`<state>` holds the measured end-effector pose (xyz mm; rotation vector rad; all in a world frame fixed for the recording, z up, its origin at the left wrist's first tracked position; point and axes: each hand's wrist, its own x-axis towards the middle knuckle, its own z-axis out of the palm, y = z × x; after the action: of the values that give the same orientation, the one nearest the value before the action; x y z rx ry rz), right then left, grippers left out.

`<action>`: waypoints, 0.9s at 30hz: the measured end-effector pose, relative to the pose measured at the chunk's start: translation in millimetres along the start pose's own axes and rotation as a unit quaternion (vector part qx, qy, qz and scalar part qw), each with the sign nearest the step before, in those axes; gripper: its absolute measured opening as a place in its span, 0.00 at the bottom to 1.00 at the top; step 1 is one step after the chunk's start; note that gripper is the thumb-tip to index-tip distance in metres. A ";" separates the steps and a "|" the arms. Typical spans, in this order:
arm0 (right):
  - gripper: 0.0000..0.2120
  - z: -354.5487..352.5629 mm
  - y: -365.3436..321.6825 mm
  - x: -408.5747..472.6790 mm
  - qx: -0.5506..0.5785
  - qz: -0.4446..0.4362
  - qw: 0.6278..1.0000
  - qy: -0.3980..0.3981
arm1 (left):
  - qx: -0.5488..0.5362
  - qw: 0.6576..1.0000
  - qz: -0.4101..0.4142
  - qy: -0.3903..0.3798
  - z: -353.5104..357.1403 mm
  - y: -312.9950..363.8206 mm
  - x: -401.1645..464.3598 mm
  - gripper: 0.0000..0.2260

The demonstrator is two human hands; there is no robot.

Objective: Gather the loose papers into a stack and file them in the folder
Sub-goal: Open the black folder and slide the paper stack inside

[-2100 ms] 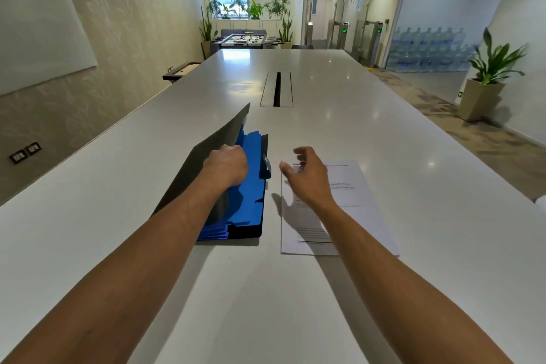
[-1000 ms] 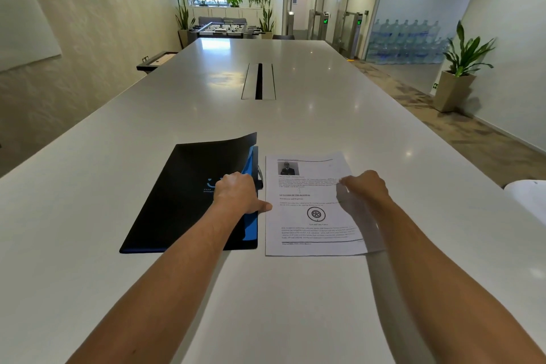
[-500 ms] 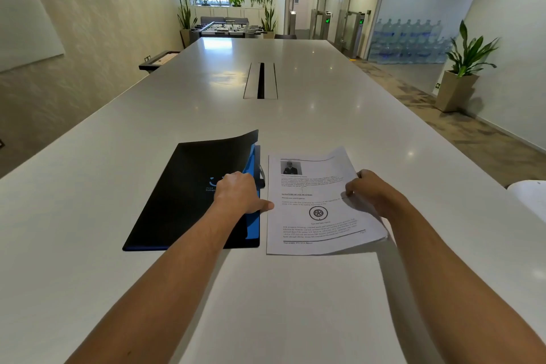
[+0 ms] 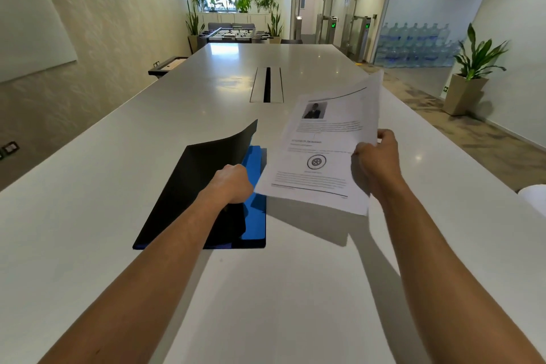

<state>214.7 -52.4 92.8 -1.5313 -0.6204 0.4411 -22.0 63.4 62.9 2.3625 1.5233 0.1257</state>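
Hands: left under folder cover, right around papers' edge.

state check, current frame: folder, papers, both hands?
folder: on the table, black cover lifted partway, blue pockets exposed
papers: off the table, tilted, printed side up, right of the folder
left hand: gripping the cover's edge, holding it up
right hand: pinching the papers' right edge
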 end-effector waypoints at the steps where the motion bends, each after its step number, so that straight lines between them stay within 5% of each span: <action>1: 0.16 6.8 -0.9 -5.4 -0.008 -0.016 1.000 0.015 | -0.002 1.000 0.004 -0.002 -2.0 0.0 -0.2 0.08; 7: 0.15 46.3 3.5 -34.4 -0.085 -0.052 0.995 -0.011 | -0.011 1.000 0.004 0.002 -9.0 2.1 -2.1 0.01; 16: 0.16 75.5 19.0 -54.8 -0.158 -0.011 0.973 -0.167 | 0.001 0.999 0.041 0.011 -1.5 5.0 -8.8 0.01; 27: 0.25 117.4 39.6 -70.2 -0.167 0.039 0.962 -0.211 | 0.002 0.998 0.056 0.028 5.4 34.4 -18.9 0.16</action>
<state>91.9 -4.2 39.3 -1.8015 -1.0079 0.7645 1.2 32.3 70.5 2.4668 1.4176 0.2174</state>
